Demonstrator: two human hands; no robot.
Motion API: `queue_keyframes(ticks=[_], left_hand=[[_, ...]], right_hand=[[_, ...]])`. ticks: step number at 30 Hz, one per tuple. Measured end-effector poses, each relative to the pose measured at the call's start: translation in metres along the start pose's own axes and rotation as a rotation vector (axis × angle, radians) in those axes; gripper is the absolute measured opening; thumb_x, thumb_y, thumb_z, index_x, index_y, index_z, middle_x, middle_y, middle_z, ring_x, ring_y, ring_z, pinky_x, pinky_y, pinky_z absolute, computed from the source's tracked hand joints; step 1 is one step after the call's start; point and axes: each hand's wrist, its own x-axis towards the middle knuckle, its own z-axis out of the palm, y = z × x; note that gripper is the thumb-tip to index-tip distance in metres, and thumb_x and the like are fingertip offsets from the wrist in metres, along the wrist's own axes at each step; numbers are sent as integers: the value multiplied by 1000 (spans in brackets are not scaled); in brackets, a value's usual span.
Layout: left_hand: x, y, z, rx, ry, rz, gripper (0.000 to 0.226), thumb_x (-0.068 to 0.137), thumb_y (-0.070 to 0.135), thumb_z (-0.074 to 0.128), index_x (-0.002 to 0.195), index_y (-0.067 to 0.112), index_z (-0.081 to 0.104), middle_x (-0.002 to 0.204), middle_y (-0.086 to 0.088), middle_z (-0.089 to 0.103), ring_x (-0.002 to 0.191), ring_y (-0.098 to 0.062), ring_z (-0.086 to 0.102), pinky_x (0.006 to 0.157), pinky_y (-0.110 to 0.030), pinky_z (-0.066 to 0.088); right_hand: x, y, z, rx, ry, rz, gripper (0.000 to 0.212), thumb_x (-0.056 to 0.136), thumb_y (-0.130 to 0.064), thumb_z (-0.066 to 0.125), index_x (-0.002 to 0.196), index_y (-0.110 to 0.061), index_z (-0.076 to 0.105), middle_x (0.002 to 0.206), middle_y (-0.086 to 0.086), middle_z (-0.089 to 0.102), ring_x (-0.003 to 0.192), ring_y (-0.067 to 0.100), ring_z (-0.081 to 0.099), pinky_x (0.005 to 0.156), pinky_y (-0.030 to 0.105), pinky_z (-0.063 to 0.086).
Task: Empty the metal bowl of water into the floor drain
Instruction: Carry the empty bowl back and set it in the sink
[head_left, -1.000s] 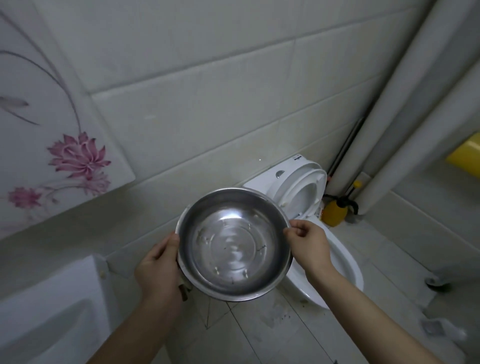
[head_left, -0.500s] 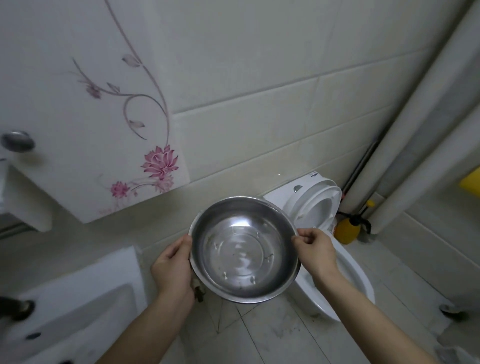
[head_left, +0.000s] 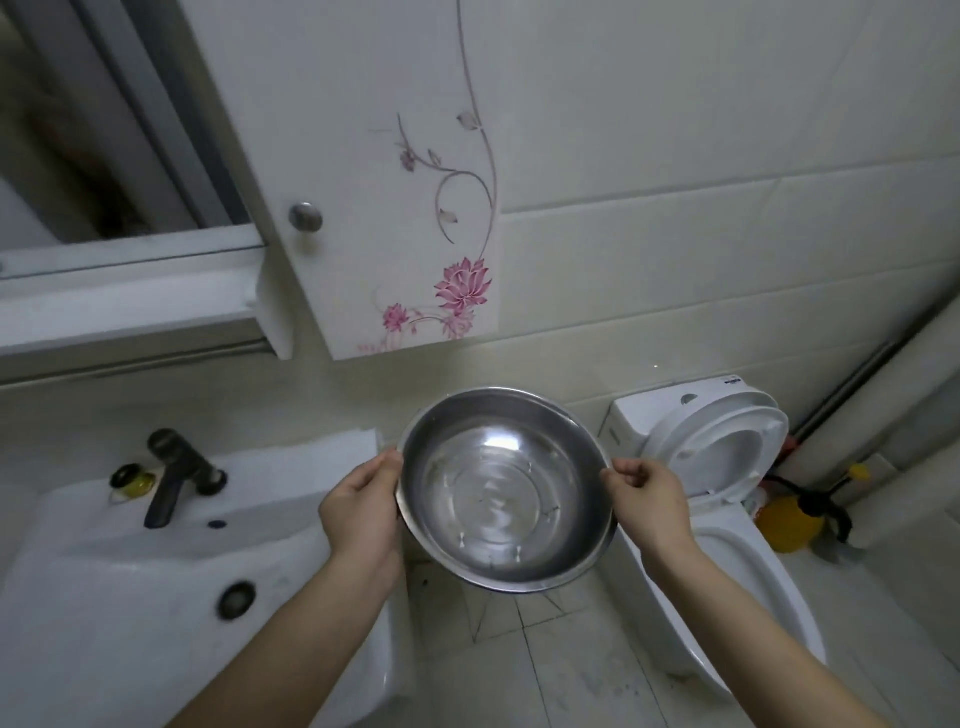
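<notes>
Bowl: we hold the metal bowl (head_left: 504, 493) in the air over the floor (head_left: 571, 675), in the gap between the sink (head_left: 104, 571) and the toilet (head_left: 727, 561), its mouth turned up toward us.
Left hand: our left hand (head_left: 363, 514) grips the left rim, thumb on the edge and fingers wrapped out of sight behind the wall of the bowl.
Right hand: our right hand (head_left: 649, 499) pinches the right rim between the thumb and curled fingers.
Contents: the inside shines and shows scattered drops; we cannot tell whether any real depth of water lies on the bottom.
Drain: we see no floor drain here; tile joints converge under the bowl, so we judge it may sit there, hidden by the bowl.
Step in hand: we judge this to be carrying and positioning the bowl, either just ahead of a pour or with little left to pour.
Next move: we need to find the drain, lower the bowl close over it and tip the rim away from us, both hands keeping their hold.
Care: a high or fast tip would splash the floor and the toilet base.
</notes>
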Motion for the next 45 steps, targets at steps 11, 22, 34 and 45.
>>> queue_keyframes(ticks=[11, 22, 34, 45], left_hand=[[-6, 34, -82, -102, 119, 33, 8, 88, 8, 76, 95, 12, 75, 106, -9, 77, 104, -26, 72, 102, -42, 54], [26, 74, -177, -109, 152, -4, 19, 85, 19, 81, 103, 16, 78, 104, -1, 79, 102, -21, 73, 100, -40, 54], [50, 116, -278, -150, 176, 26, 18, 84, 14, 81, 101, 13, 78, 100, -6, 79, 99, -23, 74, 95, -38, 58], [63, 131, -334, -182, 279, 101, 17, 83, 9, 79, 100, 9, 78, 105, -8, 78, 103, -25, 73, 100, -42, 56]], right_hand=[[-46, -28, 57, 5, -130, -84, 11, 95, -18, 65, 95, -8, 69, 85, 12, 73, 78, 28, 66, 70, 33, 50], [-107, -62, 136, 0, -190, -130, 11, 94, -15, 65, 95, -7, 72, 82, 8, 74, 74, 20, 64, 68, 30, 51], [-183, -89, 216, 17, -193, -165, 15, 95, -14, 65, 102, -3, 71, 91, 13, 74, 70, 15, 62, 58, 24, 44], [-210, -102, 265, 7, -292, -191, 15, 91, -18, 66, 93, -6, 74, 84, 12, 76, 71, 21, 67, 60, 27, 46]])
